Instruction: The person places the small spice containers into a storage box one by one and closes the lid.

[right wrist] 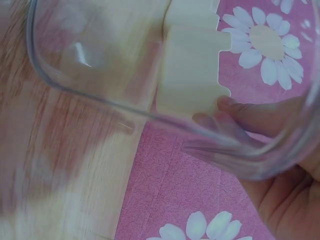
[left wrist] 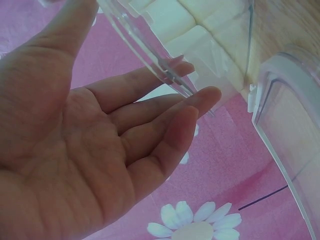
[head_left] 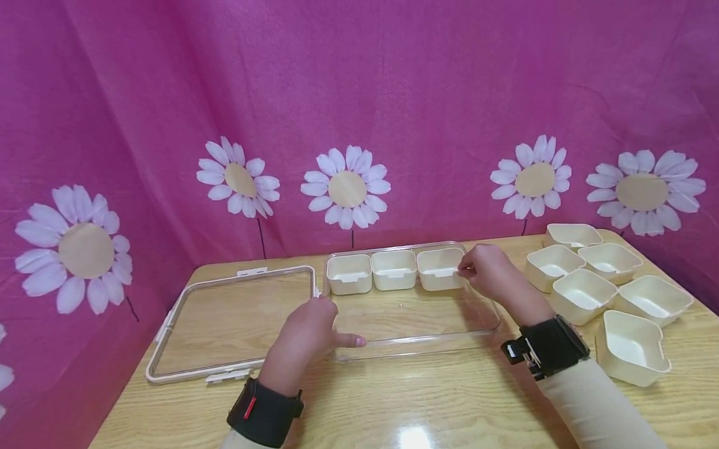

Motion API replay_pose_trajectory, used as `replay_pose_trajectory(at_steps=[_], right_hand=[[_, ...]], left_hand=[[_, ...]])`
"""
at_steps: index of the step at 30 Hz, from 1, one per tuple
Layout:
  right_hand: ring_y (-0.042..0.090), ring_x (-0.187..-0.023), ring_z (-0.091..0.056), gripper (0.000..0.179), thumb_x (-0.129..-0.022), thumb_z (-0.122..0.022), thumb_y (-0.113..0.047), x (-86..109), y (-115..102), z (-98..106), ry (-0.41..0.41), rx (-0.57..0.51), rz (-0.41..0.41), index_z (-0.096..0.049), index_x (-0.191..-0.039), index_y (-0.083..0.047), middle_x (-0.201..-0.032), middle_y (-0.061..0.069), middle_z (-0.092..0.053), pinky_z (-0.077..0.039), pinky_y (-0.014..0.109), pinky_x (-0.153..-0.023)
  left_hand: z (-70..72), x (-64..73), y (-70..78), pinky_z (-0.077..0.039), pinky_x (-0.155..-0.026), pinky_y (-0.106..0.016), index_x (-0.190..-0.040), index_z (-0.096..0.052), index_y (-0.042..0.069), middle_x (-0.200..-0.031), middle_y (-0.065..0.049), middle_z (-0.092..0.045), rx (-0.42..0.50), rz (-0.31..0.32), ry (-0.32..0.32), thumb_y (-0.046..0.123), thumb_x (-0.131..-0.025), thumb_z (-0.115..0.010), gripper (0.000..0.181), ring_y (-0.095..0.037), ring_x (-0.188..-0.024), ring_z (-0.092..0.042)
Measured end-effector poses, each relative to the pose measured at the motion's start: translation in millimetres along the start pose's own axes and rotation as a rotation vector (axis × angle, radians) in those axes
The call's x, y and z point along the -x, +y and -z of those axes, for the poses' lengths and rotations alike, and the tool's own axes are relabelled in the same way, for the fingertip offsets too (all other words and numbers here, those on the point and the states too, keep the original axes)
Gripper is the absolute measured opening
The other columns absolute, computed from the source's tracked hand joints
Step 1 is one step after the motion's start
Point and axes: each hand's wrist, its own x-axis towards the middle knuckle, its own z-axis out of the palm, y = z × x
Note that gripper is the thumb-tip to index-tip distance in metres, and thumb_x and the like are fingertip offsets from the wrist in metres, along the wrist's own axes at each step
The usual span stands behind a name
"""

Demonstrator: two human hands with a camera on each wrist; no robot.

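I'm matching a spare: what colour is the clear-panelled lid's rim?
White; the rim shows best in the head view.

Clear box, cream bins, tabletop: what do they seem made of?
Clear box: glossy, probably rigid plastic; see-through with bright edge highlights, though glass isn't ruled out.
Cream bins: likely moulded plastic, satin; opaque, evenly coloured, rounded corners.
Tabletop: wood or wood-look laminate, slightly glossy; grain streaks and a bright reflection.
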Motion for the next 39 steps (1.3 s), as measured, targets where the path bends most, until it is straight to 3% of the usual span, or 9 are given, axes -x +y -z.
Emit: replay_pose_trajectory(at_steps=[7, 23, 31, 39], right_hand=[[0.022, -0.066, -0.060, 0.006, -0.081, -0.075, 0.007, 0.3, 0.7, -2.2, 0.003, 0.026, 0.008, -0.078, -0.079, 0.002, -0.072, 0.010, -0.070, -0.054, 0.042, -0.068], [0.019, -0.067, -0.052, 0.011, -0.077, -0.074, 0.011, -1.0, 5.7, -4.5, -0.056, 0.027, 0.027, -0.075, -0.073, 0.000, -0.068, 0.006, -0.064, -0.048, 0.035, -0.065], [0.020, -0.066, -0.050, 0.017, -0.077, -0.068, 0.012, 1.5, 4.7, -2.9, -0.089, 0.022, -0.001, -0.072, -0.072, -0.004, -0.068, 0.002, -0.060, -0.043, 0.033, -0.063], [0.021, -0.068, -0.054, 0.010, -0.081, -0.073, 0.004, 2.4, 3.1, -2.8, -0.088, 0.057, -0.059, -0.076, -0.080, -0.005, -0.074, 0.004, -0.067, -0.046, 0.037, -0.063]], left_hand=[[0.8, 0.9, 2.1, -0.040, -0.061, -0.031, -0.093, -0.067, 0.000, -0.070, -0.005, -0.052, 0.009, 0.015, -0.004, 0.047, -0.070, -0.091, 0.057, -0.019, -0.065, -0.049], [-0.2, -0.3, 0.8, -0.041, -0.061, -0.032, -0.095, -0.067, 0.000, -0.072, -0.006, -0.051, -0.015, 0.018, -0.012, 0.048, -0.071, -0.091, 0.059, -0.020, -0.066, -0.049], [0.4, -0.1, 2.2, -0.041, -0.062, -0.032, -0.096, -0.067, 0.000, -0.073, -0.006, -0.053, 0.001, 0.021, -0.016, 0.047, -0.071, -0.091, 0.058, -0.020, -0.067, -0.050], [0.4, 1.2, 1.4, -0.039, -0.060, -0.031, -0.092, -0.066, 0.000, -0.070, -0.006, -0.050, 0.009, 0.016, -0.013, 0.046, -0.071, -0.091, 0.056, -0.019, -0.065, -0.048]])
